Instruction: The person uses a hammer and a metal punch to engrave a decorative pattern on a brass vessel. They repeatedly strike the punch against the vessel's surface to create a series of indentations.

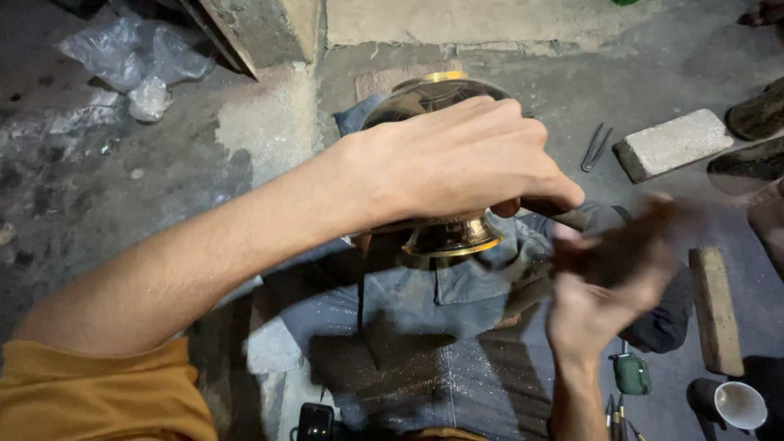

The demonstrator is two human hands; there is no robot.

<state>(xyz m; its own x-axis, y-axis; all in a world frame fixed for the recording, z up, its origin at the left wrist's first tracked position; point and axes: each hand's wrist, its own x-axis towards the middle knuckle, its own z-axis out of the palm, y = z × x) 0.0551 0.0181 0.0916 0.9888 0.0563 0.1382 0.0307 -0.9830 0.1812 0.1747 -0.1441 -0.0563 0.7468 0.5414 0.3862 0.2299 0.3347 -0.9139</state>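
From my head cam: my left hand wraps tight over a brass footed bowl, held above my lap, foot pointing toward me. My right hand is blurred, can't tell its grip.

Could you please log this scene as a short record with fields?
left hand: grips a brass bowl, tilted, over the lap
right hand: motion-blurred beside the bowl's foot; what it holds, if anything, is unclear
lap: grey cloth
floor: white brick, wood block, tweezers, white cup
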